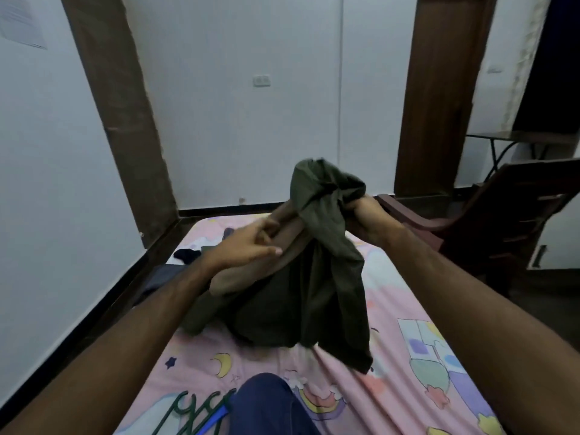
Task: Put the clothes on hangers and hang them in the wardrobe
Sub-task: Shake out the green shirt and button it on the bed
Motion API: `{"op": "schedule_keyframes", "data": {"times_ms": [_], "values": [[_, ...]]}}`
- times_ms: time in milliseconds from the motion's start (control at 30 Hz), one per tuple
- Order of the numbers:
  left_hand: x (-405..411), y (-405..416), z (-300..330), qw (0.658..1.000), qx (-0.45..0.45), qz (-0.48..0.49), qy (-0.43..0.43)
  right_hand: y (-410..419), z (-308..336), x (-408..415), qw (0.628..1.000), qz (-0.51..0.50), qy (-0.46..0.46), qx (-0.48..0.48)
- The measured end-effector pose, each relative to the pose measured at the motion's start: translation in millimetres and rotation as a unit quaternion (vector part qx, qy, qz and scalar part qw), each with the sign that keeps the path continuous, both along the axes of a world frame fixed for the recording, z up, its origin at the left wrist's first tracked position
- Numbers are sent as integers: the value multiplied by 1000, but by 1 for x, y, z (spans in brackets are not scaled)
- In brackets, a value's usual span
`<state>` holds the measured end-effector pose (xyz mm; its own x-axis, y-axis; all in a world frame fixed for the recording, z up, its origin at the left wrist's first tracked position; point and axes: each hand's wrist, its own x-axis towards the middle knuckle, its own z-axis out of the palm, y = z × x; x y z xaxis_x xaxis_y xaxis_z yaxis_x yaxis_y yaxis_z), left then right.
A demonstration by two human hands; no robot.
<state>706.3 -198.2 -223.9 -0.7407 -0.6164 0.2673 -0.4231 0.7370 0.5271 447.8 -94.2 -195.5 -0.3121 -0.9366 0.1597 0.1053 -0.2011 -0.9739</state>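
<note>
A dark olive-green garment (317, 277) hangs bunched above the bed, its lower part trailing onto the pink sheet. My right hand (365, 219) grips its gathered top at the right. My left hand (251, 243) holds a tan-brown fold of cloth (251, 271) on the garment's left side, fingers curled into it. Several hangers (194, 412), green ones and a blue one, lie at the bed's near edge beside my knee. No wardrobe is in view.
The bed (408, 356) has a pink cartoon-print sheet. Dark clothes (188, 255) lie at its far left. A wooden chair (502, 221) stands to the right, with a metal-legged table (514, 142) behind it. White walls and two brown posts (125, 120) stand behind.
</note>
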Motion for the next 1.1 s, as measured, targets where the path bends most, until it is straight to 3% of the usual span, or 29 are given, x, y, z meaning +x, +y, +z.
{"op": "schedule_keyframes", "data": {"times_ms": [100,200,300,433,500,567,600,700,767,833,933,1033,1100], "values": [[-29,2,-49,986,-78,-60,-138,17,-50,-51,957,-39,232,170],[-56,16,-98,977,-54,-88,-187,29,-101,-96,888,-54,336,311],[-74,16,-142,960,-51,-66,-267,33,-142,-99,854,-49,415,309],[-88,13,-183,913,-66,-26,-401,28,-199,-50,877,65,408,244],[-91,12,-197,893,-106,-10,-436,19,-239,-27,841,113,448,282],[-95,8,-209,879,-143,0,-455,15,-269,-13,793,126,507,313],[-96,6,-214,873,-155,4,-462,15,-271,-10,786,122,526,300],[-98,0,-218,862,-153,20,-483,14,-266,-51,809,62,523,260],[-95,-11,-212,855,-161,32,-493,17,-251,-115,818,-21,494,294],[-90,-26,-207,867,-173,45,-466,32,-233,-186,818,-112,458,329],[-84,-53,-195,910,-156,82,-374,65,-224,-260,797,-199,430,375],[-80,-72,-180,910,-156,108,-370,77,-237,-255,754,-178,510,374],[-78,-73,-174,900,-236,96,-354,70,-245,-220,733,-194,594,268]]}}
